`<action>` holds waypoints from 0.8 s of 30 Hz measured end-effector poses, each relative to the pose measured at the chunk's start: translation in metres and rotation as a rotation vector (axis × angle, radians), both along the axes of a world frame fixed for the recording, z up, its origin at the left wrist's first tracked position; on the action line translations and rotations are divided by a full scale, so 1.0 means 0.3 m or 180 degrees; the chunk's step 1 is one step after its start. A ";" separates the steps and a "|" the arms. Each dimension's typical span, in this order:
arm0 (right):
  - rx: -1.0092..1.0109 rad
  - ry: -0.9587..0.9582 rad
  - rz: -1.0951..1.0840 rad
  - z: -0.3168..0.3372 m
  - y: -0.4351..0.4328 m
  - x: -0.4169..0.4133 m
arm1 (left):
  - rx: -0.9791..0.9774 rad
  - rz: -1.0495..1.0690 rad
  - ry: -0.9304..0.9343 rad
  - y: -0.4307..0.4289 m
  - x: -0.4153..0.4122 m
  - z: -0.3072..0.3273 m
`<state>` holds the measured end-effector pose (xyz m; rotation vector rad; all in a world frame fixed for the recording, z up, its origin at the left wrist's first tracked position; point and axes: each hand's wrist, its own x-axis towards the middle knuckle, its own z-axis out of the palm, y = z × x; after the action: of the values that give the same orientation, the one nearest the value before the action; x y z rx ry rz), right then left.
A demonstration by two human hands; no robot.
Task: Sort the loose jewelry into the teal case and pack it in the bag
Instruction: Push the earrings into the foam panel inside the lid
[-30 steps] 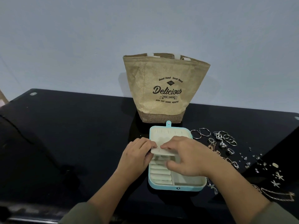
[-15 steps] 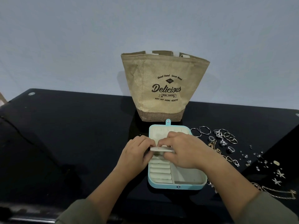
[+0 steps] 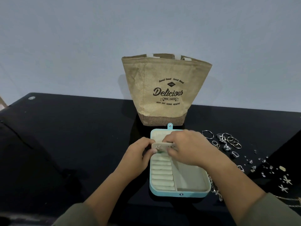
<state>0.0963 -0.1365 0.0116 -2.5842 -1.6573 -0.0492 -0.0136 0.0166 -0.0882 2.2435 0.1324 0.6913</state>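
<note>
Teal case [image 3: 162,193], open, is set on the black table [image 3: 65,144] before a tan bag [image 3: 166,95] printed "Good Food Good Mood", "Delicious", "Just Eat More Healthy". Its cream flap [image 3: 161,145] is pinched by the left hand [image 3: 138,154] at one end and the right hand [image 3: 190,149] at the other. Loose jewelry [image 3: 228,142] is scattered rightward.

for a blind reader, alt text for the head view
Left hand and right hand pinch a cream panel over an open teal case on a black table. A tan bag stands behind; loose jewelry lies to its right.
</note>
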 end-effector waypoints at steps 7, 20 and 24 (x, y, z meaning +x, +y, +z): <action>0.0722 -0.0282 -0.0349 -0.055 0.064 0.136 | -0.1241 0.0394 0.0348 0.015 0.064 0.031; 0.1150 -0.0098 -0.0075 -0.120 0.057 0.162 | 0.0004 0.1119 0.0107 -0.033 0.105 0.050; 0.0886 0.0239 -0.0175 -0.132 -0.008 0.140 | 0.0241 0.0794 -0.0062 -0.094 0.128 0.069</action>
<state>0.1382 -0.1388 -0.0280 -2.3917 -1.4395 -0.1707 0.0247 -0.0115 -0.0676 2.3147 0.3874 0.8625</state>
